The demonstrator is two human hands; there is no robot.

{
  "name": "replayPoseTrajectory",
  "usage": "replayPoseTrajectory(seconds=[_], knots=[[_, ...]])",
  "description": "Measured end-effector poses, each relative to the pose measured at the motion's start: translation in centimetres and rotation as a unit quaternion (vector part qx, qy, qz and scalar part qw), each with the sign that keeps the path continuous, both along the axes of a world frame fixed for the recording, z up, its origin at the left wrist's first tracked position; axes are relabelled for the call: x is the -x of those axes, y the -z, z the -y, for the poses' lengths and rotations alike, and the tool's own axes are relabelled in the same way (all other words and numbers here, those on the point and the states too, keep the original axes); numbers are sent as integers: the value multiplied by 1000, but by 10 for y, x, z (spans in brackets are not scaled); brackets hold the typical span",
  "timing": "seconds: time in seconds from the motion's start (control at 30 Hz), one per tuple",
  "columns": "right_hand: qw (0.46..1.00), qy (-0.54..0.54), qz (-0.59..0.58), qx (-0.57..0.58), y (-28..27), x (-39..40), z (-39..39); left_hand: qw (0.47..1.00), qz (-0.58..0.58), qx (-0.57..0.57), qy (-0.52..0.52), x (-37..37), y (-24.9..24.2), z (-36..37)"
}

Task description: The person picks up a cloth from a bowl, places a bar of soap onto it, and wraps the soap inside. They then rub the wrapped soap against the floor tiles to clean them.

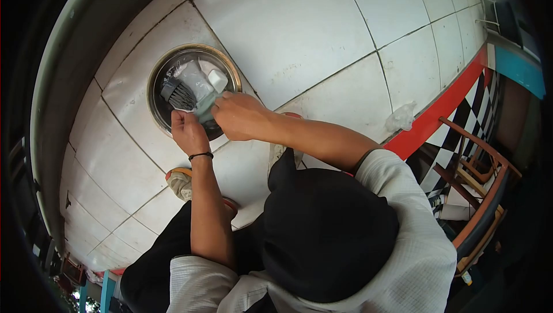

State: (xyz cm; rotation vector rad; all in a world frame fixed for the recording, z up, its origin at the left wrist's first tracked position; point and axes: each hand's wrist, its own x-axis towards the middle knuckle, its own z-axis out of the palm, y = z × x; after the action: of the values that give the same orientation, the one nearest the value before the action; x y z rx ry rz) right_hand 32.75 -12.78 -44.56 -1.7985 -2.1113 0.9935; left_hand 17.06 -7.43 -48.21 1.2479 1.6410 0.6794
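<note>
Round metal basin sits on the white tiled floor, in front of the person. Dark inside, lighter gold-toned rim.

Contents, as far as visible:
- Brush on the left side, dark handle end up and left, grey bristles fanned toward the left hand.
- Crumpled translucent plastic in the middle, right next to the brush.
- Small white block on the right side, up against the plastic.
- Greenish soft piece at the near side, between the two hands. Can't tell if it's cloth or film.

Both hands are at the near side of the basin. Left hand: thumb and fingers pinched together just below the bristles. Can't tell what, if anything, is in the pinch. Black band on that wrist. Right hand: fingers curled closed, gripping the right part of the greenish piece; fingertips mostly hidden.

Outside the basin: shoe on the tiles below it. Separate clear plastic bag, crumpled, on the floor well off to the right, by the red strip. Can't tell if it holds anything. Wooden chair beyond the strip.
</note>
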Motion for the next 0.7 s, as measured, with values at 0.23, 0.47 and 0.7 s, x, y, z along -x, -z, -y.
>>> replayPoseTrajectory(seconds=[0.23,0.47,0.7], knots=[[989,-9,-93,117,40,32,-38,995,72,-28,-67,13,3,-10],[826,251,-434,259,8,-116,3,998,45,-20,-34,9,-1,-8],[954,196,220,54,75,-161,125,1000,7,-24,5,7,3,-8]])
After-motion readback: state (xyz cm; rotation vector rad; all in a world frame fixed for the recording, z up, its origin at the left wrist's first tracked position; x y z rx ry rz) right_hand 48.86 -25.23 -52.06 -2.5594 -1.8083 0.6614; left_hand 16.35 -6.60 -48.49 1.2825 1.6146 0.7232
